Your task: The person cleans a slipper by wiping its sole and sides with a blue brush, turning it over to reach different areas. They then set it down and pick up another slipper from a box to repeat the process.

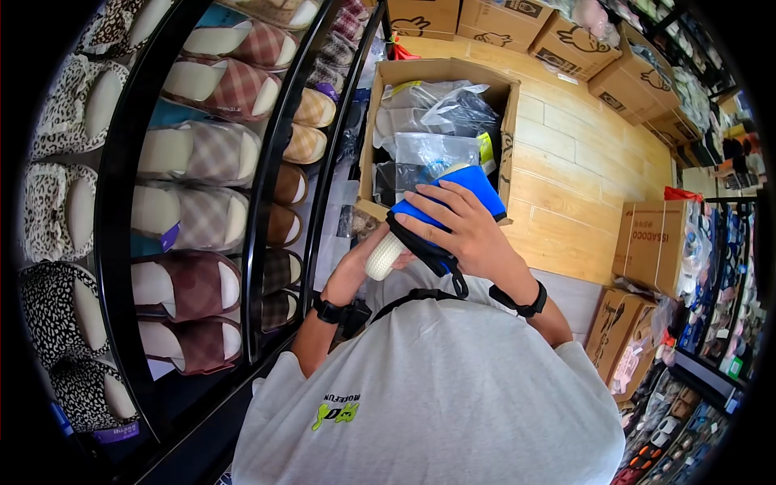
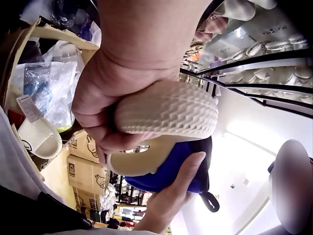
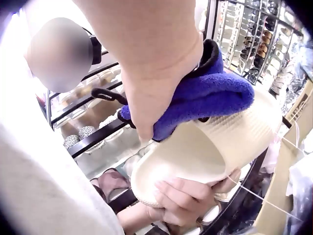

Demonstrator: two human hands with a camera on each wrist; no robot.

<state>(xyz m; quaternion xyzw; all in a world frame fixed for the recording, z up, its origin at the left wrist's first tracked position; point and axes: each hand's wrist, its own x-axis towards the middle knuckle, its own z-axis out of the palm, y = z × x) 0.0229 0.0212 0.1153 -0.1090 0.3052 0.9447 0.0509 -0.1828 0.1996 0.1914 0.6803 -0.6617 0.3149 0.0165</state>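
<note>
A cream slipper (image 1: pixel 382 257) with a textured surface is held in front of the body; its open foot bed shows in the right wrist view (image 3: pixel 186 152). My left hand (image 1: pixel 353 263) grips it by one end, fingers curled round the edge. My right hand (image 1: pixel 466 229) holds a blue cloth (image 1: pixel 477 187) with black edging and a black loop (image 1: pixel 460 284) against the slipper. In the left wrist view the thumb of that hand lies along the blue cloth (image 2: pixel 166 171).
An open carton (image 1: pixel 511 133) of plastic-wrapped items stands just beyond the hands. Racks of slippers (image 1: pixel 198 149) rise at the left. More cartons (image 1: pixel 649 236) line the back and right of the wooden floor (image 1: pixel 558 162).
</note>
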